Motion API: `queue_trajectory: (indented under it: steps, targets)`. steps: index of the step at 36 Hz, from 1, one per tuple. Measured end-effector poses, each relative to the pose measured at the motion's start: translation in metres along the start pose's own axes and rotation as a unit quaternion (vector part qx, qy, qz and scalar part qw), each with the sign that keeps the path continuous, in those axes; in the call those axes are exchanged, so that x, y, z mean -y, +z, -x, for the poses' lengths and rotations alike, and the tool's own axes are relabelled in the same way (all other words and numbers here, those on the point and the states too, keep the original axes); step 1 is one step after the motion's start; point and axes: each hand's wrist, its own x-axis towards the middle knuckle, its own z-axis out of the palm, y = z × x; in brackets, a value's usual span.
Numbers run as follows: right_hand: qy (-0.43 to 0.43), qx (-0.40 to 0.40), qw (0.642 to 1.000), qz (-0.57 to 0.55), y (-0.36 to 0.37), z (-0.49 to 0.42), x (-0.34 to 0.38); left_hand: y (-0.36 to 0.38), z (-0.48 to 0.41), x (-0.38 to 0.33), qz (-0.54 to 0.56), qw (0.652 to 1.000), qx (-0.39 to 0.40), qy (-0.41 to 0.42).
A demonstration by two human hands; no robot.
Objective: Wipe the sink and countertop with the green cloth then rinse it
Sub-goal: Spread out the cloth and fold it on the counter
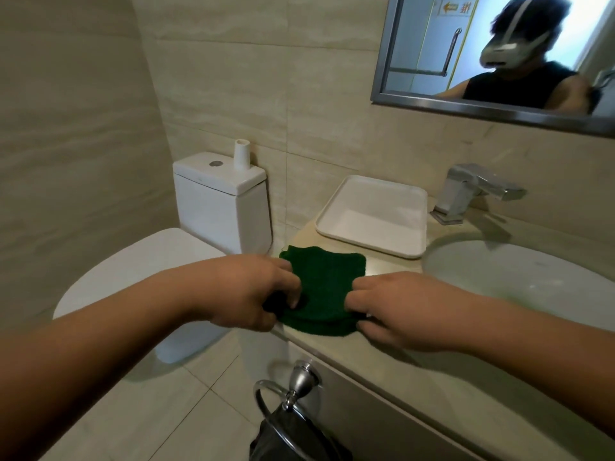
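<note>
The fingers (293, 294) of the left hand (253, 291) are curled down onto the left edge of the green cloth (324, 287), pinching its near corner against the bench (392, 361), while the fingers (357, 299) of the right hand (399, 311) are bent together and clamped on the cloth's right edge. The cloth lies folded and flat at the left end of the bench, its near edge right at the bench's front lip, and both hands rest on it from either side with bare forearms reaching in from below. Just behind the cloth sits a white tray (376, 214), shallow and square, close to the cloth's far edge, though I cannot tell whether they touch. To the right of the cloth, the round sink (519, 271) is sunk into the bench, and behind the sink stands a chrome faucet (472, 191) with its spout pointing right. Left of the cloth, off the bench, is a white toilet (186, 261) with its lid down, and a small white tube (242, 154) stands upright on its tank. Below the cloth, on the front of the cabinet, a chrome towel ring (286, 394) holds something dark. Above and to the right of the cloth, a framed mirror (499, 58) hangs on the tiled wall.
</note>
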Motion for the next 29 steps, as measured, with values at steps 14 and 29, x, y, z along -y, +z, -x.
queue_trajectory:
  steps: [14, 29]
  targets:
    - [0.267, -0.099, 0.830, -0.480, -0.010, -0.018, -0.063, -0.027, -0.050, 0.002, 0.136, 0.961, -0.175, -0.166]
    - [0.259, 0.003, 0.936, -0.239, 0.007, -0.060, -0.052, 0.008, -0.049, 0.000, -0.109, 0.986, -0.122, 0.026]
